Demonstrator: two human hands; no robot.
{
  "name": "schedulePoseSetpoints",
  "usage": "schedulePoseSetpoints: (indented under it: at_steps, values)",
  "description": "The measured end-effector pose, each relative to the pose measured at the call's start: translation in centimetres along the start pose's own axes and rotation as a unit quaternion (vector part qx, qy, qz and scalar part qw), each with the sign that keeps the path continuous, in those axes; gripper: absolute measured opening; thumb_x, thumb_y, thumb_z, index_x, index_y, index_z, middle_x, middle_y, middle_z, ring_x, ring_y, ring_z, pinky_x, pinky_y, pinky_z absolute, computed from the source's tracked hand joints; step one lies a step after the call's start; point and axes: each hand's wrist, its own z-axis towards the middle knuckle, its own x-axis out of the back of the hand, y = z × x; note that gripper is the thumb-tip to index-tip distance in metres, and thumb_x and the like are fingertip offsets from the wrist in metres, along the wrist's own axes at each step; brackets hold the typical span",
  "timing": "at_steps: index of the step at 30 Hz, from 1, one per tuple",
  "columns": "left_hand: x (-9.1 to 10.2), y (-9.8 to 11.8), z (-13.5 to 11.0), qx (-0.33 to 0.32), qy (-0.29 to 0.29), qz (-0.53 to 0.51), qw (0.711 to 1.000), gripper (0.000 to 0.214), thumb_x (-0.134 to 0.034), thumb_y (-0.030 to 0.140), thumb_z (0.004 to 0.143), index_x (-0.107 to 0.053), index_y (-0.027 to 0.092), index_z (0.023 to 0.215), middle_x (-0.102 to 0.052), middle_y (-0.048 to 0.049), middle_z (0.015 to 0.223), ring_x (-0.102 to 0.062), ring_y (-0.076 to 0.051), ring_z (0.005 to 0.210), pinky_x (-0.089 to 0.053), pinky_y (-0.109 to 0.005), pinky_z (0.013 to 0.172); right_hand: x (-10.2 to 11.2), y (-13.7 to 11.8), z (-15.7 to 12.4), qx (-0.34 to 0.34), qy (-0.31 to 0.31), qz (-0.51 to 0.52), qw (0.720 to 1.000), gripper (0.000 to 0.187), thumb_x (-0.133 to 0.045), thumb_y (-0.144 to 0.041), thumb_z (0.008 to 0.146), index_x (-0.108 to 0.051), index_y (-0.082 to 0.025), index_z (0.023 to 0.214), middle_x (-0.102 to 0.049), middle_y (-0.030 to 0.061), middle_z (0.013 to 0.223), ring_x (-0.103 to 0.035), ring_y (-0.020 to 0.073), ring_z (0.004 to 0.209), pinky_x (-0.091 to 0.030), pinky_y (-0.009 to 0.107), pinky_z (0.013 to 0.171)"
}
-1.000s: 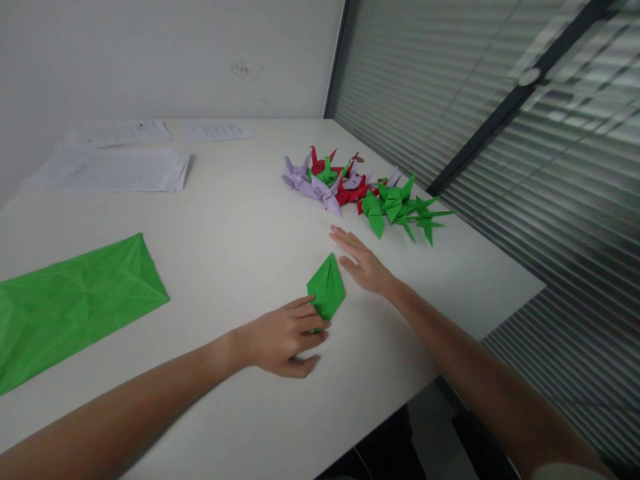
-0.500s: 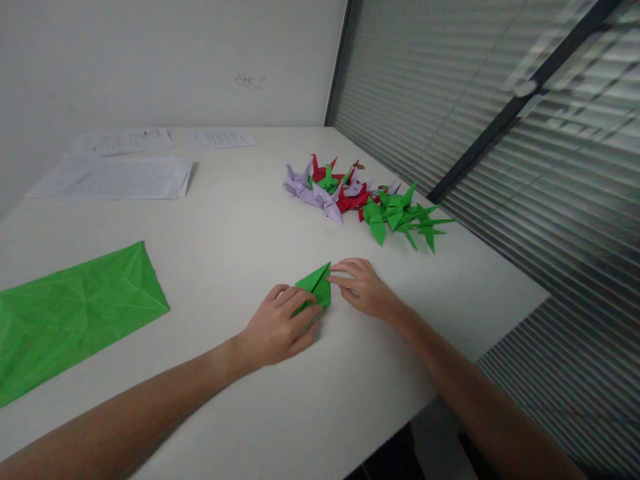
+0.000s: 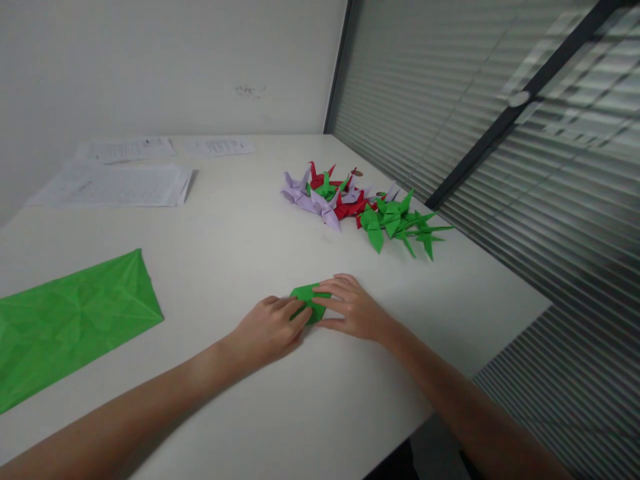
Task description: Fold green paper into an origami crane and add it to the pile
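Observation:
A small piece of folded green paper [image 3: 306,293] lies on the white table between my two hands, its edges partly hidden under the fingers. From the left, my left hand [image 3: 273,325] holds it down, fingers curled over its left part with the thumb close by. My right hand [image 3: 354,308] reaches in from the right with its fingers stretched out and apart. Its fingertips rest on the paper's upper right part, while the thumb lies near the lower right edge.
A larger creased green sheet [image 3: 80,320] lies at the left. Several origami cranes in purple [image 3: 326,208], red [image 3: 350,208] and green [image 3: 393,215] are heaped beyond my hands. Printed papers [image 3: 125,185] sit at the far left. Window blinds [image 3: 450,100] border the table's right side.
The folded green paper has turned and its pointed tip no longer shows. My right hand has moved left onto it, and my left hand has shifted slightly left.

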Motion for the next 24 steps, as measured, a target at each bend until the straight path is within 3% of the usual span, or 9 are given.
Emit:
schedulePoseSetpoints:
  at_steps: [8, 13, 15, 17, 20, 22, 24]
  values:
    - [-0.6, -0.3, 0.1, -0.006, 0.052, 0.048, 0.997, 0.020, -0.050, 0.031, 0.098, -0.057, 0.014, 0.103, -0.066, -0.0090, 0.091, -0.069, -0.021, 0.076, -0.058, -0.035, 0.065, 0.1, -0.7, 0.3, -0.016, 0.037, -0.010, 0.999, 0.026, -0.055, -0.038, 0.095, -0.068, -0.019, 0.107, -0.073, 0.0077, 0.107, -0.062, 0.0233, 0.104, -0.044, 0.043, 0.091]
    - [-0.6, -0.8, 0.0, -0.065, 0.047, 0.130, 0.988, 0.011, -0.047, 0.011, 0.094, -0.057, 0.013, 0.090, -0.064, -0.0077, 0.081, -0.065, -0.020, 0.070, -0.055, -0.032, 0.058, -0.1, -0.3, 0.1, -0.001, 0.029, 0.028, 0.999, 0.056, -0.065, -0.055, 0.083, -0.060, -0.020, 0.126, -0.061, 0.0133, 0.133, -0.052, 0.0274, 0.126, -0.041, 0.047, 0.102]
    - [-0.4, -0.9, 0.0, -0.061, 0.059, 0.140, 0.986, 0.015, -0.043, 0.008, 0.094, -0.056, 0.013, 0.089, -0.065, -0.0082, 0.081, -0.065, -0.019, 0.069, -0.055, -0.032, 0.059, -0.3, 0.0, 0.1, 0.001, 0.029, 0.030, 0.999, 0.053, -0.065, -0.048, 0.086, -0.056, -0.020, 0.130, -0.058, 0.0136, 0.137, -0.048, 0.0270, 0.131, -0.039, 0.047, 0.105]
    - [0.0, -0.9, -0.1, -0.046, 0.080, 0.136, 0.986, 0.018, -0.040, 0.008, 0.096, -0.056, 0.013, 0.088, -0.068, -0.0091, 0.083, -0.066, -0.019, 0.070, -0.055, -0.032, 0.061, -0.3, 0.1, 0.3, -0.002, 0.045, 0.036, 0.998, 0.040, -0.063, -0.040, 0.090, -0.060, -0.020, 0.124, -0.060, 0.0130, 0.134, -0.050, 0.0260, 0.130, -0.038, 0.046, 0.105]
    - [0.9, -0.8, -0.1, -0.004, 0.113, 0.111, 0.987, 0.017, -0.040, 0.012, 0.098, -0.056, 0.014, 0.092, -0.070, -0.0063, 0.081, -0.067, -0.017, 0.066, -0.052, -0.030, 0.060, 0.4, 0.1, 0.8, -0.024, 0.082, 0.079, 0.993, 0.016, -0.056, -0.030, 0.095, -0.067, -0.021, 0.102, -0.071, 0.0091, 0.114, -0.063, 0.0222, 0.111, -0.041, 0.043, 0.100]
    - [1.6, -0.6, 0.0, 0.044, 0.131, 0.085, 0.987, 0.017, -0.040, 0.018, 0.099, -0.057, 0.015, 0.097, -0.069, -0.0022, 0.070, -0.064, -0.016, 0.057, -0.050, -0.029, 0.058, 1.1, 0.1, 1.4, -0.071, 0.099, 0.130, 0.984, 0.016, -0.055, -0.029, 0.095, -0.069, -0.021, 0.093, -0.074, 0.0058, 0.095, -0.067, 0.0192, 0.092, -0.045, 0.039, 0.091]
    - [2.2, -0.6, 0.1, 0.100, 0.154, 0.062, 0.981, 0.020, -0.041, 0.025, 0.100, -0.056, 0.015, 0.108, -0.071, -0.0030, 0.073, -0.066, -0.017, 0.060, -0.051, -0.031, 0.061, 1.6, 0.2, 2.0, -0.150, 0.093, 0.188, 0.966, 0.017, -0.057, -0.031, 0.093, -0.070, -0.021, 0.092, -0.074, 0.0038, 0.085, -0.066, 0.0176, 0.080, -0.048, 0.034, 0.080]
